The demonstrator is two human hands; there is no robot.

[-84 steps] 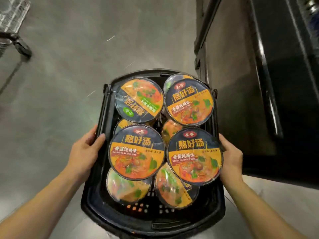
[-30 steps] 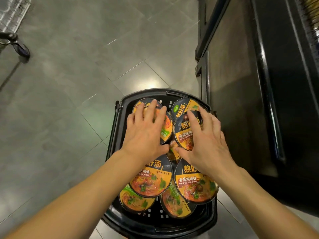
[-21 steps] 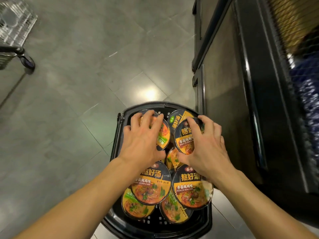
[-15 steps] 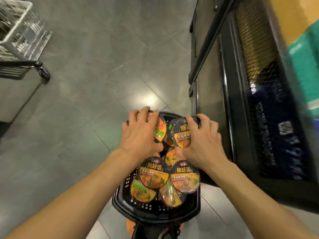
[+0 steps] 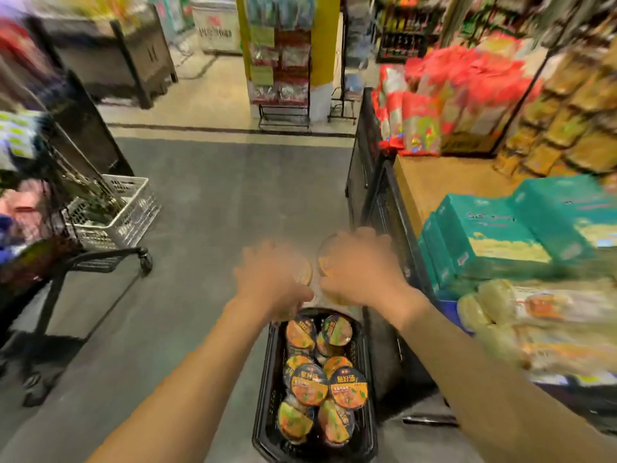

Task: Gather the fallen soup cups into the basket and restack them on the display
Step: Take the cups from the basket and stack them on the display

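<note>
Left hand (image 5: 270, 282) has its fingers curled down over the left cup (image 5: 303, 273), and right hand (image 5: 364, 269) has the same grip on the right cup (image 5: 324, 259). They're held side by side, pretty blurry though. The basket (image 5: 267, 396) is on the floor at 6 o'clock of the hands, with the other cups (image 5: 310, 384) piled in it. Display surface (image 5: 430, 182) is at 2 o'clock. These look light with thin film lids, so I'd grip round the rim, not press the top.

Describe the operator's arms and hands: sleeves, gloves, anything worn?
Left forearm and right forearm bare to the frame edge, no sleeves showing. Left hand and right hand ungloved; no watch, band or ring visible, though motion blur could hide small items.
</note>
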